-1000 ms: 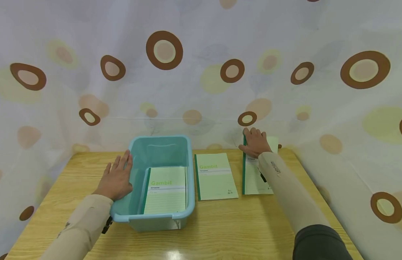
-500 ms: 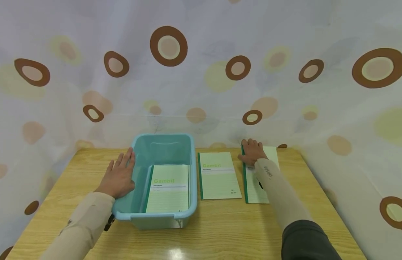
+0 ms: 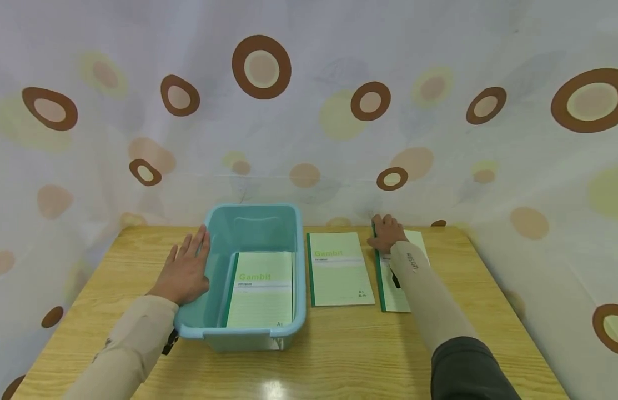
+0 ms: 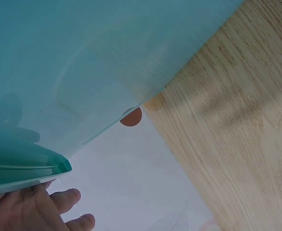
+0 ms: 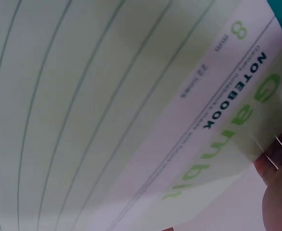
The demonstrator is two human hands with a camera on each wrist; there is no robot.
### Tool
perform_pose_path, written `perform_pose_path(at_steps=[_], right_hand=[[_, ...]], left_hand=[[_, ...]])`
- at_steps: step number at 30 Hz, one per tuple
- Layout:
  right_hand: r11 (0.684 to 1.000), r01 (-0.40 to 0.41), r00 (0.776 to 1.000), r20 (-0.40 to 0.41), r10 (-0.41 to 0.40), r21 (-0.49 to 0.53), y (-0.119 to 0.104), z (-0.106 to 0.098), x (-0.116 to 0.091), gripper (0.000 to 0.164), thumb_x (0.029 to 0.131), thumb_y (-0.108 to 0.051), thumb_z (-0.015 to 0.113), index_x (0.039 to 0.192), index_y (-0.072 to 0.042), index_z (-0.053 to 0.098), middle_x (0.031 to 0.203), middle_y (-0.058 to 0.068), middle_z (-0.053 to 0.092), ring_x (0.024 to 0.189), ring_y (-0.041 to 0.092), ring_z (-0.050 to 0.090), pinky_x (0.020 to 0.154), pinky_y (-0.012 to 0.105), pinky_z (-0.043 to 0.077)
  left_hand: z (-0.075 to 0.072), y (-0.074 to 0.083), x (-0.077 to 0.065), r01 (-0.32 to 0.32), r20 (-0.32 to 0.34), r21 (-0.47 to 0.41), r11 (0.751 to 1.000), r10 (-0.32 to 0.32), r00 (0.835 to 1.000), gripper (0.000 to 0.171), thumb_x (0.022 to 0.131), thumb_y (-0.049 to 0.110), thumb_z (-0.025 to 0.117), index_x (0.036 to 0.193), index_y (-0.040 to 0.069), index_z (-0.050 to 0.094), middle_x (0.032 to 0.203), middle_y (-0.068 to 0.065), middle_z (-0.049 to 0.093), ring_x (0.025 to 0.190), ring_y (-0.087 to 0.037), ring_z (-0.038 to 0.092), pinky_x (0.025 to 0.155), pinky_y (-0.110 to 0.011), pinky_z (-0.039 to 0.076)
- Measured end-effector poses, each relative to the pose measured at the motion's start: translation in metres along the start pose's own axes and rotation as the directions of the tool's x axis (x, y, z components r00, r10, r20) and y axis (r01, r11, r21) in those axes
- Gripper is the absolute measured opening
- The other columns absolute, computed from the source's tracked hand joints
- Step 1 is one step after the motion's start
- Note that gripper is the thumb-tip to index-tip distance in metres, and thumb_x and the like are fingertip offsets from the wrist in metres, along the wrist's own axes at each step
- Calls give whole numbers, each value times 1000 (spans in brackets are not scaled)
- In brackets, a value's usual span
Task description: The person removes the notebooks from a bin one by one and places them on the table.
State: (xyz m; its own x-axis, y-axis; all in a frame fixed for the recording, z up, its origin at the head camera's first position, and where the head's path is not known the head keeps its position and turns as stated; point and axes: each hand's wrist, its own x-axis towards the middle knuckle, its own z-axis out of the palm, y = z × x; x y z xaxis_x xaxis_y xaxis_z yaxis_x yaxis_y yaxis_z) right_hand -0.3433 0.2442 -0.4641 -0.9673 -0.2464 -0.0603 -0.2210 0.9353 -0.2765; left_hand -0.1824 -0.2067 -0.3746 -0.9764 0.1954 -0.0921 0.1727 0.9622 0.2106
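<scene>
My left hand rests on the left rim of a light blue plastic bin, fingers straight. In the left wrist view this hand shows against the bin's rim. Inside the bin lies a pale green Gambit notebook with a dark green spine. At the right, my right hand grips the top left of another such notebook, its fingers over the top edge. The right forearm covers much of that cover. Close up in the right wrist view, the notebook fills the frame, fingers at its edge.
A third Gambit notebook lies flat between the bin and the right-hand notebook. Everything stands on a wooden table. Behind it and at the sides hangs a pale curtain with brown ring patterns.
My right hand and its notebook have come down and nearer the table's front. The head view has shifted slightly. My left hand stays on the bin's rim.
</scene>
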Motion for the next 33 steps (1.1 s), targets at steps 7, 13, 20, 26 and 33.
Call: perform_pose_path(at_steps=[7, 13, 20, 26, 33], right_hand=[[996, -17, 1000, -21, 19, 88, 3, 1, -3, 44, 93, -28, 58, 126, -3, 42, 120, 27, 38, 106, 43, 41, 93, 61, 33], [993, -11, 999, -33, 15, 120, 5, 8, -2, 44, 93, -29, 57, 127, -6, 40, 123, 26, 37, 108, 42, 39, 94, 62, 31], [999, -23, 993, -112, 26, 31, -22, -5, -9, 45, 92, -29, 59, 125, -3, 42, 121, 25, 38, 106, 41, 40, 94, 60, 32], [1000, 6, 982, -189, -5, 2, -57, -25, -14, 49, 92, -32, 58, 127, -3, 42, 126, 27, 38, 109, 42, 41, 94, 58, 35], [990, 18, 982, -187, 9, 138, -107, -56, -21, 52, 92, -33, 55, 133, -7, 38, 134, 24, 33, 113, 41, 39, 91, 61, 38]], left_hand=[[-3, 3, 1, -6, -11, 3, 1000, 6, 1000, 83, 78, 1, 50, 150, -10, 11, 159, -23, 3, 142, -49, 6, 111, -64, 6], [-1, 3, 1, -10, -16, 4, 1000, 10, 1000, 81, 78, 1, 49, 150, -10, 12, 159, -24, 4, 142, -49, 6, 111, -65, 7], [0, 2, -1, -8, -11, -8, 1000, 8, 1000, 81, 79, 1, 49, 150, -11, 12, 159, -24, 3, 142, -49, 5, 111, -65, 6], [-1, 4, -2, -7, -23, -5, 1000, 7, 1000, 81, 79, 1, 50, 150, -10, 13, 159, -24, 5, 142, -49, 6, 111, -65, 7], [0, 2, -1, -20, -36, -10, 1000, 19, 999, 81, 78, 1, 51, 149, -12, 13, 158, -25, 5, 141, -50, 7, 110, -66, 8]])
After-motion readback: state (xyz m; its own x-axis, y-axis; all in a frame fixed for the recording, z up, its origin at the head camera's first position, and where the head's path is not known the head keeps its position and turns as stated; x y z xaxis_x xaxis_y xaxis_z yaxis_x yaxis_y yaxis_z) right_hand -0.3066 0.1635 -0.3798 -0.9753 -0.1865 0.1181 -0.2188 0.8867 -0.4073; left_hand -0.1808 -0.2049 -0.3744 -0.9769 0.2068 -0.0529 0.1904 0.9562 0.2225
